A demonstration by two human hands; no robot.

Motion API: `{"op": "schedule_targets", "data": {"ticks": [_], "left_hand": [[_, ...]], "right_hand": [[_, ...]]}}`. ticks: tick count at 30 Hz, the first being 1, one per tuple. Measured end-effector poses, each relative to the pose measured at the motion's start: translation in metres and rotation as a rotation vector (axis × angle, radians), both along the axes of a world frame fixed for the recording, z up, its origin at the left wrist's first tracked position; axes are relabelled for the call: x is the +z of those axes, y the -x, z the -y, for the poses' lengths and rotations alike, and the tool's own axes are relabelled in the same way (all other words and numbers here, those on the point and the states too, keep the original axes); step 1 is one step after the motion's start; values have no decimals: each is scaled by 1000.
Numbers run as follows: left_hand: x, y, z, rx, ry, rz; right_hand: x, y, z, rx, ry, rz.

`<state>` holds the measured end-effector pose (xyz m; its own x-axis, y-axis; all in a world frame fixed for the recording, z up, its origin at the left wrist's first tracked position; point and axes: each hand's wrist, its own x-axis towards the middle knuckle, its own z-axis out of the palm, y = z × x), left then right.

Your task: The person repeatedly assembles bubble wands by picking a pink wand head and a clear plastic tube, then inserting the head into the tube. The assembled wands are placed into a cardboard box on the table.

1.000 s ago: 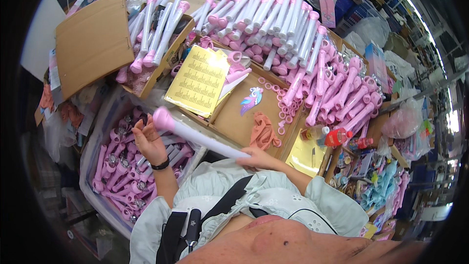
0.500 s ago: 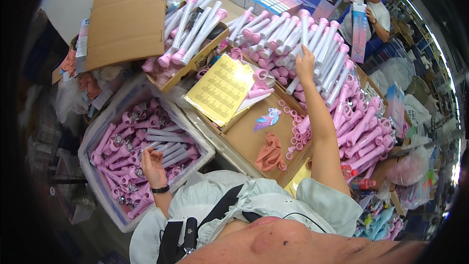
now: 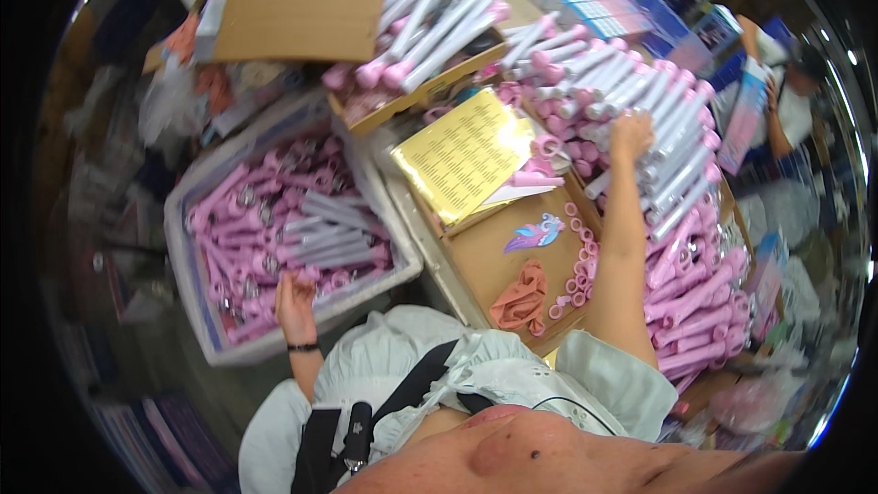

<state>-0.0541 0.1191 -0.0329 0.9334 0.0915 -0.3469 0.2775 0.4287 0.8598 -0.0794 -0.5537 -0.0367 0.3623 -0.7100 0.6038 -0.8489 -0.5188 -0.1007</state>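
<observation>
At the right pile, my right hand has its fingers curled down on a white tube with a pink end; blur partly hides the grip. Many such white tubes lie side by side around it, their pink knobs mostly toward the far side. My left hand, wearing a dark wristband, hovers at the near edge of a lined bin. Its fingers are loosely bent and apart, with nothing seen in them. Inside the bin are pink handles with shiny metal parts and several pale tubes.
A shallow cardboard tray holds pink rings, a salmon cloth and a blue-purple wing-shaped piece. Yellow printed sheets lie at its far end. Pink handles are heaped at right. A co-worker holds a box.
The whole view has shifted as my head turned. The white tube that stood upright in my right hand no longer stands up; the hand is lower on the pile. My left hand's fingers have bent slightly.
</observation>
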Motion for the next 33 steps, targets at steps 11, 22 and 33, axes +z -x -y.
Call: {"op": "schedule_targets", "data": {"ticks": [11,22,33], "left_hand": [[-207,-78,-41,-588,-1014,-86],[-334,-91,41,-997,-1252,312],[-319,-104,75,-1432,-1489,340]], "right_hand": [[-22,121,-193,643,-459,164],[-20,184,-391,503,-805,-37],[6,178,-415,411,-899,-106]]}}
